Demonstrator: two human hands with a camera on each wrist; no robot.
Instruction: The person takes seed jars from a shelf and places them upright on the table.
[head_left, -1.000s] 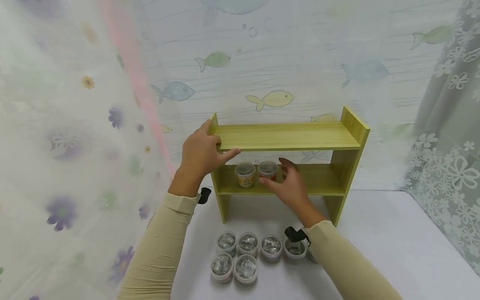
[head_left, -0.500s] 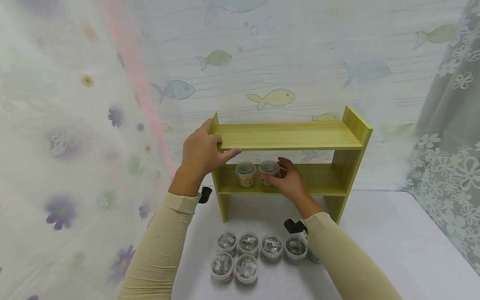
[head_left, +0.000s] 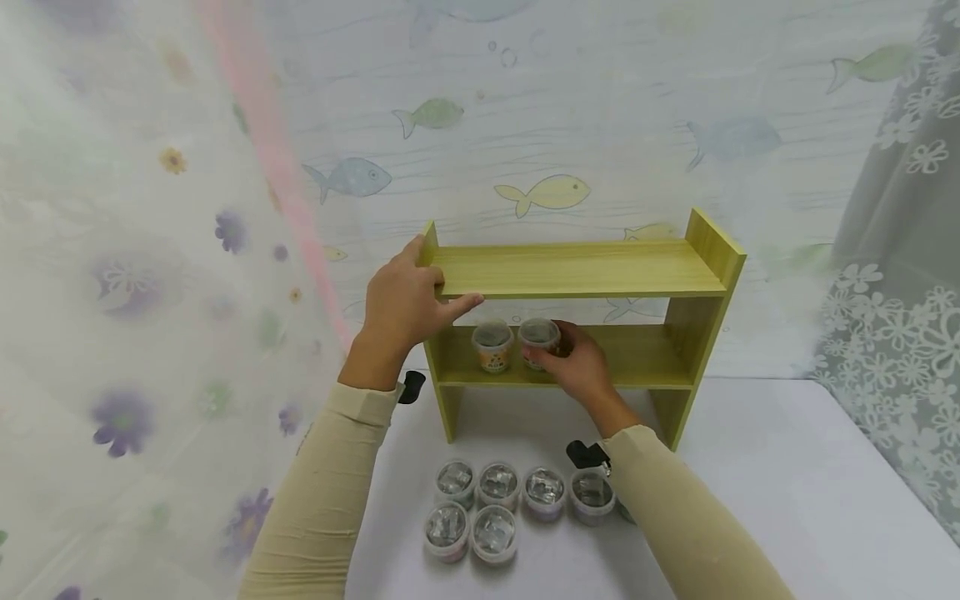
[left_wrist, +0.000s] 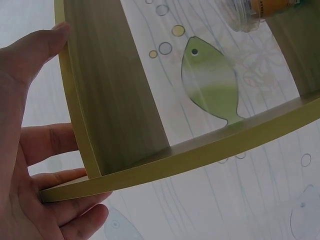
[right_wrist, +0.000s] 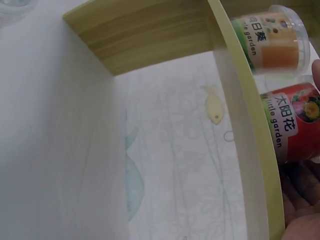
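My left hand [head_left: 405,300] grips the upper left corner of a yellow-green wooden shelf [head_left: 570,268]; in the left wrist view the thumb and fingers lie on both sides of its panel. On the middle board stands a clear-lidded plastic cup with a red label [right_wrist: 297,117], which reads "little garden". My right hand [head_left: 581,362] holds this red cup from the right, thumb in front and fingers at its far side. Just left of it, a small gap away, stands a matching cup with an orange label [head_left: 492,354]. Both cups are upright.
Several similar lidded cups [head_left: 494,533] stand on the white tabletop [head_left: 765,483] in front of the shelf, in two rows; the right forearm partly covers one. A fish-print curtain [head_left: 600,108] hangs close behind the shelf.
My right fingers have closed in around the red cup, and less of its red label faces the head camera. My left hand keeps its place on the shelf corner.
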